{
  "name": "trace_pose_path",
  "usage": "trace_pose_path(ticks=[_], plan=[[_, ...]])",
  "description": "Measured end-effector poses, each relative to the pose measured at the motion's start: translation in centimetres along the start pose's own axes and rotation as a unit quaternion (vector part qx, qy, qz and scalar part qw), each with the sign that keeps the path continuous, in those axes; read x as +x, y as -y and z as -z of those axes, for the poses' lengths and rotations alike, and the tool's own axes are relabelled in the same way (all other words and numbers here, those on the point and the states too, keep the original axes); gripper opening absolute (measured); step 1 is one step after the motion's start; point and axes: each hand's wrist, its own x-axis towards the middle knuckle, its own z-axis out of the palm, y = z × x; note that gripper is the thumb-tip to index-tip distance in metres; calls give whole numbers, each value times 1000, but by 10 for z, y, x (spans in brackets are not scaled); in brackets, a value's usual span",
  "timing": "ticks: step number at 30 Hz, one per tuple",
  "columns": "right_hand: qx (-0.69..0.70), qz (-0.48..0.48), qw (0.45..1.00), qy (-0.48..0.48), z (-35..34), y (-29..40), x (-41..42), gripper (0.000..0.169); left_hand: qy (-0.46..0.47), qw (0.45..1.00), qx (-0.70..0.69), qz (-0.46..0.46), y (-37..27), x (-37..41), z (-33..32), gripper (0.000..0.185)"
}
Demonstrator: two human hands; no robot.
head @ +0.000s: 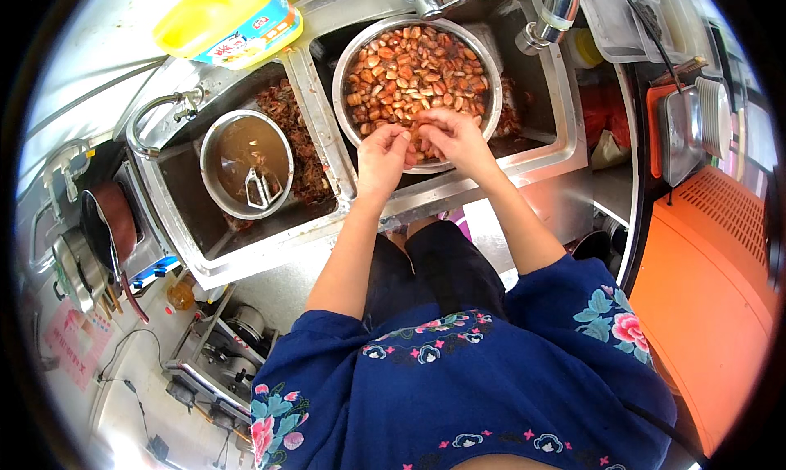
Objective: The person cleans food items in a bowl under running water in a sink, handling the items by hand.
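Note:
A round stainless steel basin (339, 95) stands in the right sink bowl. It is full of reddish-brown nut kernels (405, 71) in liquid, some of them paler. Over its near rim my left hand (384, 157) and my right hand (454, 139) face each other, almost touching, with fingers curled and fingertips pinched in. Anything small between the fingertips is too hard to make out against the kernels. In the left sink bowl a smaller steel pot (206, 157) holds cloudy brown liquid, and a metal implement (261, 189) leans inside it. Brown scraps, like skins (310, 169), lie beside this pot.
A steel divider (316, 114) separates the sink bowls. A yellow jug (230, 22) stands behind it. Faucets (427, 0) overhang the far edge, with a curved tap (144, 129) at left. Plates (715, 117) and an orange cabinet (706, 255) are on the right; pans (113, 218) hang left.

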Motion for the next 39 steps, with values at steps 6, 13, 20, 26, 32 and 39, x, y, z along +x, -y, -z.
trace_pose_path(ticks=[6, 13, 20, 26, 32, 39], plan=[[-394, 138, 908, -25, -11, 0, 2, 12, -98, 916, 321, -221, 3, -1, -3, 10], [-175, 28, 979, -99, -11, -22, 14, 7, -36, 997, 49, -50, -9, -3, -13, 12], [160, -114, 980, -36, 1, -7, 12, 10, -39, 996, -73, 19, -3, 6, 5, 16], [-22, -13, 989, -147, 41, -18, 0, 13, -133, 988, -76, -22, -27, -12, 32, 11], [-446, 40, 831, -331, 120, -18, -19, 11, -274, 860, 406, -139, -25, -44, 125, 10], [-535, -221, 787, -216, 118, -13, -4, 14, -275, 732, 610, -126, -13, -55, 123, 19]])
